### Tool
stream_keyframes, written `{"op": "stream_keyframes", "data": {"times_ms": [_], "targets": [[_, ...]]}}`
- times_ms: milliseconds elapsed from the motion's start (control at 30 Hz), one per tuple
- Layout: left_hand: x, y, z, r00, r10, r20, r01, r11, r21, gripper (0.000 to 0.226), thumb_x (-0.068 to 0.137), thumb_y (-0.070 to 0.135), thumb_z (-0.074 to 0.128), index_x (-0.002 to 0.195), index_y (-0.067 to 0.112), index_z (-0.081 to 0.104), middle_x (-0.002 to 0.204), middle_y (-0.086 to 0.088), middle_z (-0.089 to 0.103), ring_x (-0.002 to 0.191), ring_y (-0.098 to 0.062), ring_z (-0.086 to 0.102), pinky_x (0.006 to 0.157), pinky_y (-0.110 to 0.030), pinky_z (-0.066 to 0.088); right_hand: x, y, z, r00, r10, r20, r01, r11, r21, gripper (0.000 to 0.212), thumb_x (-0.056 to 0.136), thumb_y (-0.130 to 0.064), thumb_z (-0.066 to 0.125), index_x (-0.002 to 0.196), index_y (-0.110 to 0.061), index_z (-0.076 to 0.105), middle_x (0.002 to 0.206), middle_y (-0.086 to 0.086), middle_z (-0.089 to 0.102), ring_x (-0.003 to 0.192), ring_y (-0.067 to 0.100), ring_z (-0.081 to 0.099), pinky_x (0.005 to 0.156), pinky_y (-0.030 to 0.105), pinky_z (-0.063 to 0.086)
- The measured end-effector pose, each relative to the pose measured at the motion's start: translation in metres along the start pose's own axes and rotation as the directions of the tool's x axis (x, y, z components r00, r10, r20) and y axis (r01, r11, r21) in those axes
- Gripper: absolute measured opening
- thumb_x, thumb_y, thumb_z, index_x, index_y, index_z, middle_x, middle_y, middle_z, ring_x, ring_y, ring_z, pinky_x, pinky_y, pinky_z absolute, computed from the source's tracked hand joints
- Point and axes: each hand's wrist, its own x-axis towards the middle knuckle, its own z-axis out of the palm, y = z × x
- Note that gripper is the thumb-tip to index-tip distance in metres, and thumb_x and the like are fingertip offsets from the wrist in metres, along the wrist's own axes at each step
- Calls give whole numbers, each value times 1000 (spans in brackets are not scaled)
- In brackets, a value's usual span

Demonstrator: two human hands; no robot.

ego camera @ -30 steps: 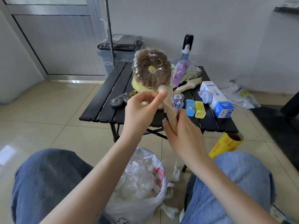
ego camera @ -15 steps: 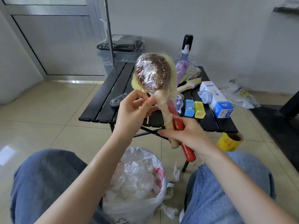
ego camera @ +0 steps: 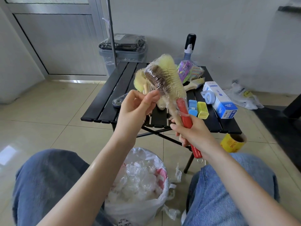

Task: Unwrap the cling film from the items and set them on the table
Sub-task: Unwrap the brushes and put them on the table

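The right hand (ego camera: 194,136) has its grip clamped round the handles of a bundle of brushes (ego camera: 162,79), a red handle (ego camera: 184,111) and a pale wooden one side by side, holding it tilted up and away over the near edge of the tabletop (ego camera: 104,101); the left hand (ego camera: 135,108) pinches thumb to forefinger at the base of the bristle heads, its grip together on what looks like a strand of cling film (ego camera: 156,77), though the film there is too thin to make out surely; the film is wound tight over the brown and yellow bristles and down onto the handles.

The step in hand, I judge, is finding and lifting a free edge of the wrap; the next move calls for peeling it round the heads while the right hand turns the bundle, then setting the brushes down among the freed things.

Behind, toward the tabletop's right edge, lie a blue clip (ego camera: 192,107) and a yellow clip (ego camera: 202,110) side by side, then a white and blue box (ego camera: 219,100); a tape reel (ego camera: 117,101) sits near the left edge; on the floor between the knees stands a bag of crumpled film (ego camera: 140,181); a yellow roll (ego camera: 232,142) lies below the near right corner.
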Motion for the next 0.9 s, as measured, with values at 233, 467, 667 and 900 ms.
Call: {"op": "stream_keyframes", "data": {"times_ms": [233,467,667,900], "targets": [[18,4,-3,888,-454,76,447,811,-378,26,92,44,55,89,18,53,59,7,57,53,-4,57,52,-14,49,4,2,-2,993,-104,-63,86,967,-241,11,90,-20,66,80,-20,59,56,-6,50,43,5,46,48,27,41],[14,1,-1,966,-213,-143,203,976,-79,16,99,28,50,90,15,51,55,7,55,48,-7,60,47,-18,48,7,4,-6,985,-140,-104,94,928,-361,31,91,-23,63,66,-18,46,54,-5,42,52,14,43,58,29,37],[-3,4,4,958,236,-165,-176,934,312,16,99,24,52,85,15,52,91,-3,61,70,-18,70,60,-41,59,7,3,-17,976,-162,-144,44,798,-601,31,92,-30,58,67,-23,42,65,-7,48,66,15,48,65,32,32],[15,-9,-32,739,604,300,-606,399,688,20,91,23,61,82,4,60,134,1,47,136,-17,36,112,-26,27,8,-7,-35,988,-153,-16,94,685,-723,18,92,-31,59,78,-27,50,76,-6,57,81,22,58,72,33,41]]}}
